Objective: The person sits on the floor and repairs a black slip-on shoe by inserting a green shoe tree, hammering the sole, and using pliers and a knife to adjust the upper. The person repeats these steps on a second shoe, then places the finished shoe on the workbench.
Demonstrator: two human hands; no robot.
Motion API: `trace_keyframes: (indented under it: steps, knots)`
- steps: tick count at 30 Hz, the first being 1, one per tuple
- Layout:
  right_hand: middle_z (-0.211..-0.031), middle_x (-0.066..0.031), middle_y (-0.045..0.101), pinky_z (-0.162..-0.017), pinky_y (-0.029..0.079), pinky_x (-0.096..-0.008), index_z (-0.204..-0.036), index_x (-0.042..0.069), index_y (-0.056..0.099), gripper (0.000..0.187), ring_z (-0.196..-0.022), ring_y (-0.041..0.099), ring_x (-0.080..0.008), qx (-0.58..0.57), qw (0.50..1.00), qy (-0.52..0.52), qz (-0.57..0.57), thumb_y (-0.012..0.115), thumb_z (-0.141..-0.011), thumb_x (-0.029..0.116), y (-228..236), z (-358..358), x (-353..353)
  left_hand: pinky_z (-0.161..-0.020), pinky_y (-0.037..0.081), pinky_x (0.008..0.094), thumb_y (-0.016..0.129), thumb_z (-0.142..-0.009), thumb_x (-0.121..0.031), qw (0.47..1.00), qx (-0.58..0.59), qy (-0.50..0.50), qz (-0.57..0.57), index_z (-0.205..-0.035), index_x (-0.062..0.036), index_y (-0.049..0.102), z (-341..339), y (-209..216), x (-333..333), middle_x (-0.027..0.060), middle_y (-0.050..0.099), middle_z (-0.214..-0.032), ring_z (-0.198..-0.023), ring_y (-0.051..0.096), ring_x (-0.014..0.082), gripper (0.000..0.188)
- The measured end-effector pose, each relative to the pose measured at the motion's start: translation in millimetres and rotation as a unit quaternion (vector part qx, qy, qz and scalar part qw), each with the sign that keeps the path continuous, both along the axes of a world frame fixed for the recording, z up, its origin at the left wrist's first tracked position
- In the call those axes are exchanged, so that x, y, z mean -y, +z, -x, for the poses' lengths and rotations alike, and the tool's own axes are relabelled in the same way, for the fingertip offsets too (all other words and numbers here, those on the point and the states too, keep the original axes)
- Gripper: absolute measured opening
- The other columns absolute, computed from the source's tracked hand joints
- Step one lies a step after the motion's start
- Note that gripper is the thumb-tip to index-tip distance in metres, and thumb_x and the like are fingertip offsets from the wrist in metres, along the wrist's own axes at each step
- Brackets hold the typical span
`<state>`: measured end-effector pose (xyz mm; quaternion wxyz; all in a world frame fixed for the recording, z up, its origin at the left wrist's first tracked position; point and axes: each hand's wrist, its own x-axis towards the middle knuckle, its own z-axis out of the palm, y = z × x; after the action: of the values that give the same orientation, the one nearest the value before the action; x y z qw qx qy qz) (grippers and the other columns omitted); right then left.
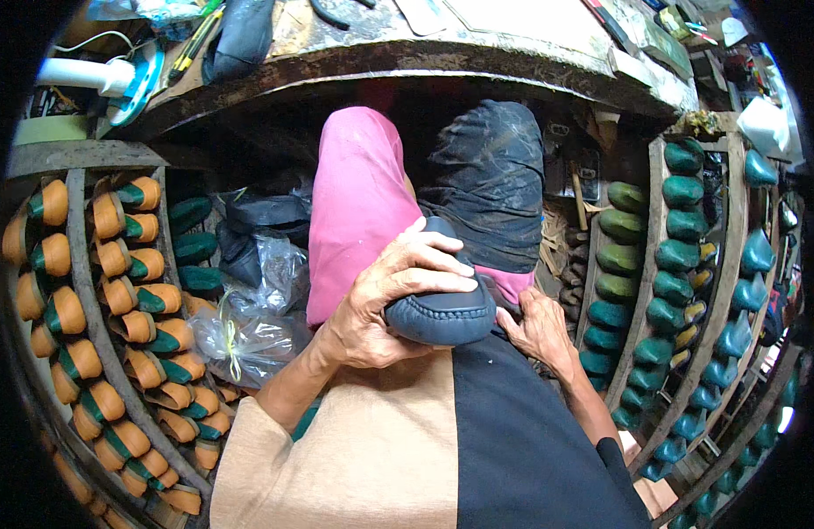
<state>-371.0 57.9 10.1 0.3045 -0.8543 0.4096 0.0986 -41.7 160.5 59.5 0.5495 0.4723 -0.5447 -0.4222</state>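
Over the lap, below the bench's (371,35) near edge, a dark shoe (442,319) sits toe toward the wearer, w/ a row of stitching around the toe. L hand (380,304) grips it, fingers over the top, thumb side underneath; fingers + palm hide much of the upper, so the far end's hard to make out. R hand (541,331) is just beside the shoe, fingers bent by a bit of pink cloth (512,284); can't tell if it's pinching cloth, shoe edge or nothing. Behind: pink trouser leg (358,203) on L, dusty dark trouser leg (490,176) on R, both partly hidden under the bench's front edge. On bench, nr L corner, a dark shoe-like piece (239,40), top cut off; a black curved tool (332,13) also cut by the frame. L side: rack (79,247) w/ orange uppers on green lasts, outermost lost in the dark rim; clear plastic bag (239,344) next to it, contents unclear. R side: rack (734,203) of green + teal lasts, lower ones partly behind others. Under bench's R end, wooden handle (579,196), rest of tool n/a in shadow.
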Motion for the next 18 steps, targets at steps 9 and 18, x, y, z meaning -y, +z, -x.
trace_keyframes:
  steps: [9, 18]
  knots:
    - [-0.080, -0.0266, 0.067, -0.064, 0.055, -0.0570, -0.078, -0.007, 0.071, 0.057, -0.071, 0.071, -0.0501, 0.031, 0.999, 0.008, 0.014, 0.088, -0.097, 0.044, -8, 9, -2, -0.134, 0.033, 0.0652, 0.101, -0.078, -0.017, 1.000, 0.017, -0.014, 0.021, -0.144, -0.0103, 0.075, 1, 6, 13, 0.0098, 0.078, -0.139, -0.141, 0.069, 0.0327, 0.071]
    - [-0.074, -0.0090, 0.072, -0.063, 0.052, -0.0347, -0.092, -0.004, 0.082, 0.033, -0.070, 0.067, -0.0128, 0.116, 0.889, -0.275, -0.347, 0.078, -0.110, 0.023, 43, -9, 2, -0.123, 0.048, 0.0399, 0.091, -0.093, -0.014, 0.995, -0.030, 0.062, -0.072, -0.159, -0.0079, 0.062, -34, -30, 102, 0.0103, 0.069, -0.149, -0.138, 0.065, 0.0229, 0.072]
